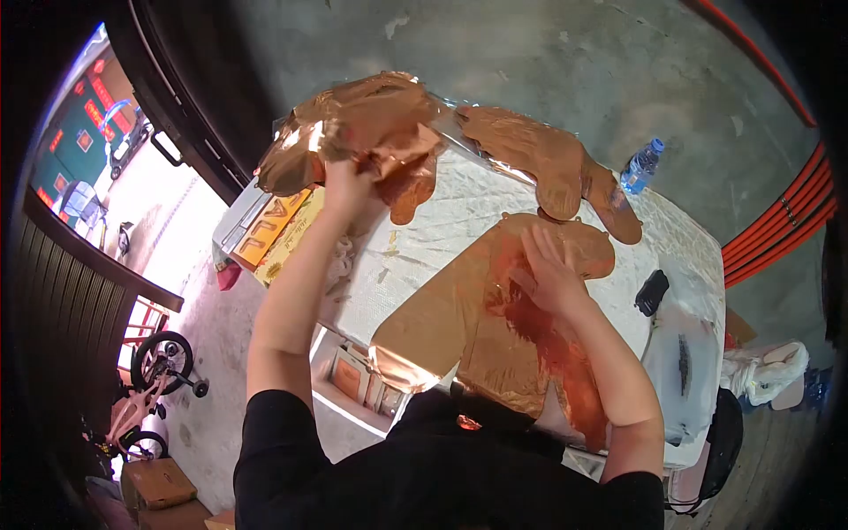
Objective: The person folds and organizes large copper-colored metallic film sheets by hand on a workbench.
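Note:
My left hand (347, 187) is up at the back left of the white table, its fingers tucked into a crumpled, shiny copper-coloured foil piece (375, 110); the fingertips are hidden in its folds. My right hand (552, 269) lies with fingers spread on a flat copper-brown piece (442, 300) with rounded lobes. Around and below that hand the surface is smeared reddish. Behind it, another brown lobed piece (521, 146) lies along the table's back edge.
A water bottle (642, 166) stands at the table's (689, 238) back right, with a black object (652, 293) nearer. Orange pipes (782, 234) run along the right wall. A yellow box (281, 231) is at the left edge. A small bicycle (146, 389) stands on the floor at left.

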Action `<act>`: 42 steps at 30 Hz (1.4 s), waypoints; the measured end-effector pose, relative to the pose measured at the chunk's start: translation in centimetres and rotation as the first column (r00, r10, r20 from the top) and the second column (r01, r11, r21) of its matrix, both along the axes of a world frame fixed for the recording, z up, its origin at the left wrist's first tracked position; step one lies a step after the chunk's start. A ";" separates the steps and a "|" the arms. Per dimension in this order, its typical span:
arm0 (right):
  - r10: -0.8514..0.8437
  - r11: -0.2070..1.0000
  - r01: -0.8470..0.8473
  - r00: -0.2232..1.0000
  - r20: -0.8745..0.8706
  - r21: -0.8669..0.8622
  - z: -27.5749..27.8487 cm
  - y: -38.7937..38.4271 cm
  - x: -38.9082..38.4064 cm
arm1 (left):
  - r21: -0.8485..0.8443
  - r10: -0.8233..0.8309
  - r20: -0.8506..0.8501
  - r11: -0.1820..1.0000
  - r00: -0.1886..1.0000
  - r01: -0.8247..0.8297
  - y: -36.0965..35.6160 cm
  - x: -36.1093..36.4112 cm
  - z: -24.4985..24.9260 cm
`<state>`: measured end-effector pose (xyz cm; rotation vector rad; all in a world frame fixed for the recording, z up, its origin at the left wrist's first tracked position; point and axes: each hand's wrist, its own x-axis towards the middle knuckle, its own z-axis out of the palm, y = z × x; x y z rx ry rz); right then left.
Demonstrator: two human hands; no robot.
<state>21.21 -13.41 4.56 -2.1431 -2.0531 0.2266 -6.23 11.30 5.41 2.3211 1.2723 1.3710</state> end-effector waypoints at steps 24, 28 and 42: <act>-0.259 0.957 0.099 -0.139 -0.956 -0.273 -3.2 23.7 -6.8 | -0.252 0.048 -0.136 0.964 0.990 -0.081 -2.6 2.1 -4.0; -0.267 0.961 0.074 -0.014 -0.964 -0.267 -4.4 25.3 -6.8 | -0.210 -0.060 0.036 0.975 0.998 0.067 -3.5 2.4 -3.4; 0.347 0.765 -0.097 0.895 -0.281 0.636 -0.3 24.6 -11.2 | -0.609 -0.494 0.626 0.173 0.604 0.774 -3.3 -2.4 0.4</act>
